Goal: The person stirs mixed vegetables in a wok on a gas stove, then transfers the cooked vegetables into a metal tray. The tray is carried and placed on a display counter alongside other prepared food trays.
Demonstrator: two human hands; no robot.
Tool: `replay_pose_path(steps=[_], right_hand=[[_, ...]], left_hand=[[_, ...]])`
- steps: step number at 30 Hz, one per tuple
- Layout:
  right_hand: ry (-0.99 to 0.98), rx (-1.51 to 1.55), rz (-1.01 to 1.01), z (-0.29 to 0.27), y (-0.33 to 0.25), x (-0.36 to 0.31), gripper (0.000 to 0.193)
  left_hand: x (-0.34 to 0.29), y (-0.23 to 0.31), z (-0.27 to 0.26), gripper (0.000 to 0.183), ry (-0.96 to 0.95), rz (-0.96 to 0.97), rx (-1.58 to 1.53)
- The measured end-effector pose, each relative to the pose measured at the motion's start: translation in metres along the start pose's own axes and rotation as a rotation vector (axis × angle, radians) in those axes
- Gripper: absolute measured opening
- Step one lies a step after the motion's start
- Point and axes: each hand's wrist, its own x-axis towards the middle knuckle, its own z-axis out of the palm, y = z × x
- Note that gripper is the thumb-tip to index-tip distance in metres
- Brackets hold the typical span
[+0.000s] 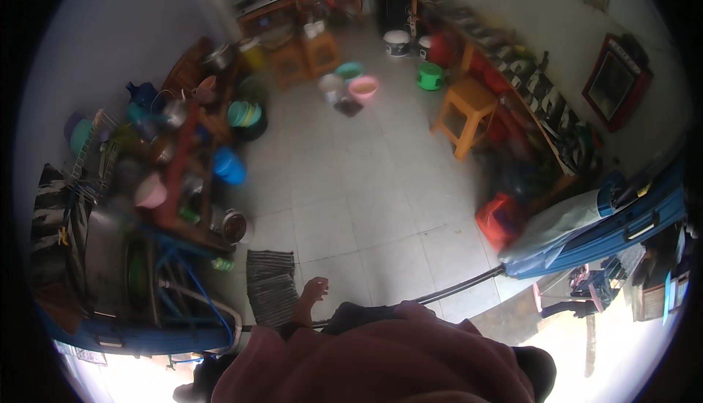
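Observation:
My left hand (315, 290) hangs in front of my body at the lower middle, its fingers loosely bent and apart, holding nothing that I can see. Closest to it lies a dark grey striped mat (269, 282) on the tiled floor, just to its left; the hand appears apart from it. My right hand is out of sight. Farther ahead on the floor stand a pink basin (363, 89), a green basin (349, 72), a pale container (331, 88) and a dark flat item (348, 107).
Crowded shelves (176, 168) with pots and bowls line the left, with a blue bucket (230, 165) beside them. On the right are an orange stool (469, 110), a green bucket (430, 76), a red bag (501, 221) and a long table (542, 121). A door track (461, 286) crosses nearby.

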Motion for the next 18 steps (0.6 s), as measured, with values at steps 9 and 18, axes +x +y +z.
replay_pose_path(steps=[9,18], right_hand=[[0.089,0.187,0.125,-0.121,-0.047,0.076,0.038],[0.266,0.277,0.133,-0.316,-0.184,0.156,0.038]], left_hand=[[0.073,0.010,-0.031,0.021,0.163,-0.225,0.083],[0.278,0.107,-0.122,0.024,-0.410,0.243,1.317]])
